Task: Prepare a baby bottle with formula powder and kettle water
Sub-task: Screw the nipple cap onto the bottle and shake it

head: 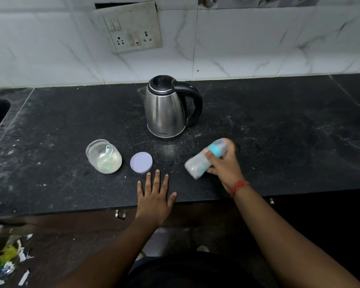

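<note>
Five items on one dark stone bench [279, 113], head view, placed relative to the kettle.

1. Kettle [165, 109]: steel body, black lid and handle, upright at the bench's middle, handle to the right, spout to the left.
2. Formula jar [103, 156]: clear, uncapped, in front of the kettle and to its left; pale powder inside with a teal scoop [108, 150] sunk in it.
3. Jar lid [141, 162]: lilac disc, lying flat just right of the jar, in front of the kettle, apart from both.
4. Baby bottle [205, 160]: clear body, teal collar, blurred (detail of contents cannot be told); tilted, in front of the kettle and to its right, held above the bench.
5. Right hand [224, 165]: fingers curled round the bottle near its collar; red thread band [238, 187] at the wrist.
6. Left hand [154, 196]: fingers straight and spread, palm down on the bench's front edge, in front of the kettle, fingertips just short of the jar lid, grasping nothing.

Wall behind the kettle: white marble-look tile, switch plate [131, 28] with sockets.
</note>
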### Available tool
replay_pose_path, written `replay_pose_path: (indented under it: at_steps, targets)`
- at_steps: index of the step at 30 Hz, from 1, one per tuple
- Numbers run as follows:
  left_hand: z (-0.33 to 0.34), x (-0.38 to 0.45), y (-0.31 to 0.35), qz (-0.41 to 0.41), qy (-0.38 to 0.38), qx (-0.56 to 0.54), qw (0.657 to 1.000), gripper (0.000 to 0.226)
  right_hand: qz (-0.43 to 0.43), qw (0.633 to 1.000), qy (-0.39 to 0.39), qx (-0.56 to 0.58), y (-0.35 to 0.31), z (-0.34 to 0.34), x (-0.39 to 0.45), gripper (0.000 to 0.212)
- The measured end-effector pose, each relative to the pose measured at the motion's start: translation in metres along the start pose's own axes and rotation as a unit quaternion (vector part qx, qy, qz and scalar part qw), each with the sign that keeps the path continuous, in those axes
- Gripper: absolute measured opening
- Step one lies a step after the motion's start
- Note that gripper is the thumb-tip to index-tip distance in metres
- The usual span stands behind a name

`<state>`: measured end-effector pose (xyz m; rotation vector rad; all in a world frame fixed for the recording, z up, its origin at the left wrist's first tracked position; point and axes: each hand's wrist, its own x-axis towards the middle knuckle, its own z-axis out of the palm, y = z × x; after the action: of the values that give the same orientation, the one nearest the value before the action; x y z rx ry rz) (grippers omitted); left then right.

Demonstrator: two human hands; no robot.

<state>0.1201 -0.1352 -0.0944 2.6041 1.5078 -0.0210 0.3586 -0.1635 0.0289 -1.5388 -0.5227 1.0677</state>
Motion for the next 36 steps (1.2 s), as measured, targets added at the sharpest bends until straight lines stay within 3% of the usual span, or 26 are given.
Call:
replay_pose_path:
  at_steps: [2, 6, 7, 9, 10, 13, 14, 17, 18, 21, 22, 24, 25, 28, 29, 31, 32, 35, 36]
  targets:
    - [0.000, -0.001, -0.001, -0.001, -0.001, -0.003, 1.000, 0.074, 0.014, 0.993, -0.091, -0.080, 0.002, 0.000, -0.002, 0.063]
    - [-0.001, 0.001, 0.001, -0.001, -0.005, -0.002, 1.000, 0.074, -0.024, 0.997, 0.052, 0.049, -0.008, -0.004, 0.006, 0.054]
    - [0.000, 0.001, 0.000, 0.000, -0.002, -0.001, 1.000, 0.074, -0.019, 0.998, 0.037, 0.040, -0.012, -0.004, 0.006, 0.056]
    - [0.001, 0.000, -0.001, 0.002, -0.002, 0.002, 1.000, 0.074, 0.001, 0.996, -0.076, -0.052, -0.014, -0.004, 0.006, 0.060]
    - [0.001, 0.000, -0.001, 0.001, -0.005, 0.003, 1.000, 0.074, 0.002, 0.994, -0.085, -0.068, -0.015, -0.004, 0.006, 0.059]
    - [-0.001, 0.000, 0.000, 0.000, -0.006, 0.002, 1.000, 0.074, -0.030, 0.998, 0.042, 0.038, -0.018, -0.004, 0.009, 0.050]
    - [-0.001, 0.000, 0.000, 0.001, -0.006, 0.000, 1.000, 0.074, -0.028, 0.998, 0.045, 0.045, -0.018, -0.002, 0.010, 0.051]
    - [0.000, 0.000, -0.002, 0.001, -0.005, -0.002, 1.000, 0.074, 0.009, 0.993, -0.095, -0.071, -0.009, 0.003, 0.005, 0.058]
    - [0.001, 0.000, -0.001, 0.000, -0.004, -0.002, 1.000, 0.074, 0.005, 0.994, -0.083, -0.067, -0.006, 0.003, 0.004, 0.059]
    - [0.000, 0.001, 0.000, 0.001, -0.005, -0.002, 1.000, 0.074, -0.024, 0.997, 0.055, 0.053, -0.001, 0.001, 0.006, 0.052]
    - [0.000, 0.001, 0.000, 0.002, -0.004, -0.003, 1.000, 0.075, -0.021, 0.998, 0.047, 0.040, -0.002, 0.002, 0.005, 0.053]
    - [0.000, 0.000, -0.001, 0.003, -0.007, -0.005, 1.000, 0.075, 0.000, 0.997, -0.057, -0.054, 0.000, 0.002, 0.004, 0.059]
    - [-0.001, 0.000, -0.001, 0.002, -0.008, -0.003, 1.000, 0.075, 0.000, 0.995, -0.070, -0.070, -0.001, 0.002, 0.004, 0.060]
    - [-0.002, 0.000, 0.001, 0.000, -0.006, -0.004, 1.000, 0.074, -0.023, 0.999, 0.032, 0.021, -0.004, 0.000, 0.009, 0.054]
    - [-0.003, 0.000, 0.001, 0.002, -0.003, -0.005, 1.000, 0.074, -0.021, 0.999, 0.023, 0.021, -0.006, 0.001, 0.008, 0.055]
    - [-0.002, 0.000, 0.000, 0.005, -0.005, -0.004, 1.000, 0.074, -0.006, 0.993, -0.095, -0.064, -0.008, 0.002, 0.008, 0.059]
    - [-0.002, 0.000, -0.001, 0.005, -0.006, -0.004, 1.000, 0.074, -0.007, 0.989, -0.116, -0.087, -0.011, 0.002, 0.009, 0.059]
    - [-0.003, 0.000, 0.001, 0.002, -0.004, -0.005, 1.000, 0.074, -0.038, 0.999, 0.013, 0.009, -0.016, -0.001, 0.015, 0.056]
    - [-0.002, 0.000, 0.001, 0.003, -0.002, -0.005, 1.000, 0.074, -0.036, 0.999, 0.021, 0.019, -0.017, 0.000, 0.015, 0.058]
